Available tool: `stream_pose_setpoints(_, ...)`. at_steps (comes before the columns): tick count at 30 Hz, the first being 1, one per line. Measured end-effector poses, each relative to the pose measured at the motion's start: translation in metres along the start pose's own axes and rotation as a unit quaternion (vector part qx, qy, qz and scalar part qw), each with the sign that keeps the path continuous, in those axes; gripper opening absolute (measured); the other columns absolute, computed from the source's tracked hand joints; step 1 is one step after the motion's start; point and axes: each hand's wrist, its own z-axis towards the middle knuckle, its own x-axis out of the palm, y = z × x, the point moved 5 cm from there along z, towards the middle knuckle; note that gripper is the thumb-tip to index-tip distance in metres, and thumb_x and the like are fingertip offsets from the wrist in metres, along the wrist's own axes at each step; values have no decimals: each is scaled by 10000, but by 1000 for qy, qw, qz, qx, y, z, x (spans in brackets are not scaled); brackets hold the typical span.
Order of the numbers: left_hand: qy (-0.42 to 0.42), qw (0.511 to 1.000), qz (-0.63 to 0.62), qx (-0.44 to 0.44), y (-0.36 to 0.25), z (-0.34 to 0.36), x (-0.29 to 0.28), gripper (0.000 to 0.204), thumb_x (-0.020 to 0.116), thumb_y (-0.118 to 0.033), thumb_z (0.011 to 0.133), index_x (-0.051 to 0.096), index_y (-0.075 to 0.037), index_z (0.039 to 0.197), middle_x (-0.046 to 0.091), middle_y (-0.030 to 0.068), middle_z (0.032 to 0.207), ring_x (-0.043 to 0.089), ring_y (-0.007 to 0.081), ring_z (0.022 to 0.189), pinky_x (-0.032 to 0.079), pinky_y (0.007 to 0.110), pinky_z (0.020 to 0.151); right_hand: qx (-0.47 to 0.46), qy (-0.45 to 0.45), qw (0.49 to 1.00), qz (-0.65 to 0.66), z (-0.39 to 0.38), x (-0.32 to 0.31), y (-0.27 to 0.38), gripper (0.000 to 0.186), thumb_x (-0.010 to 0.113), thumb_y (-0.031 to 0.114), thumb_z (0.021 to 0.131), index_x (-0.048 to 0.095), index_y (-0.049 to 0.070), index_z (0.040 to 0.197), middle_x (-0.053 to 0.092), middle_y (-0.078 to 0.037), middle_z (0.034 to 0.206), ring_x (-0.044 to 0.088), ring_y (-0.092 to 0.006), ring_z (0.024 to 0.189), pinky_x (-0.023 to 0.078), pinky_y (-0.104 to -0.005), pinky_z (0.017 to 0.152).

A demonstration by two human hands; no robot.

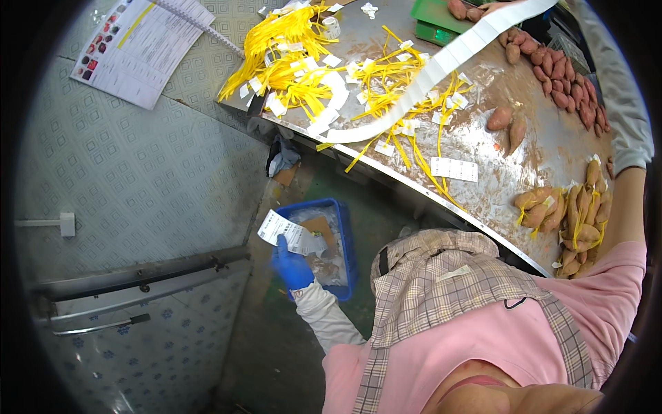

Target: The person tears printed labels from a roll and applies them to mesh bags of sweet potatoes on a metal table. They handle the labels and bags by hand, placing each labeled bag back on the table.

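Note:
My left hand (290, 266), in a blue glove with a white sleeve, is lowered beside the table and pinches a short white strip of labels (284, 232) above a blue plastic crate (346, 238) on the floor. My right arm, in a grey sleeve, runs up the right edge over the metal table (483, 148). Only fingertips of my right hand (491, 7) show at the top edge, next to the upper end of a long white label strip (441, 65) and a green scale (431, 21) with sweet potatoes on it. Its grip is unclear.
Yellow ties with white tags (296, 58) lie heaped across the table. Sweet potatoes lie loose (558, 72) and in tied bundles (576, 214) at the right. A printed sheet (141, 45) hangs on the patterned wall. Paper scraps fill the crate.

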Motion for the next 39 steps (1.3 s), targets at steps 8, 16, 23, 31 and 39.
stream_pose_setpoints(8,320,906,-275,27,-47,-57,168,273,497,-265,903,534,5,900,552,94,834,536,228,860,417,375,814,-272,-7,938,214,53,159,65,201,589,174,828,663,77,988,674,-104,813,632,-189,698,504,-306,670)
stream_pose_setpoints(16,191,978,-41,73,-64,-83,135,313,517,-173,855,518,60,1063,580,146,935,573,255,832,469,385,749,18,304,901,308,-81,275,125,307,587,310,832,671,64,996,664,-145,947,629,-279,845,474,-337,783)
stream_pose_setpoints(23,164,981,-13,-102,23,-80,143,358,522,-147,881,508,94,1145,590,162,1083,586,227,964,447,346,853,-7,292,939,183,-180,308,35,489,620,257,764,534,91,1215,572,-166,1181,567,-301,1053,438,-376,920)
stream_pose_setpoints(31,209,961,22,-180,93,-76,158,333,556,-116,870,543,80,1140,616,125,1041,602,185,910,468,291,814,178,407,887,124,-338,299,-39,254,624,259,734,675,97,923,663,-120,875,638,-262,819,496,-350,750)
stream_pose_setpoints(39,309,929,79,-187,121,-77,191,320,542,-100,868,548,75,1136,606,123,1073,587,177,930,447,290,831,251,328,910,-43,-360,289,22,597,776,291,598,570,75,1115,297,-147,1430,302,-366,1295,335,-475,1003)
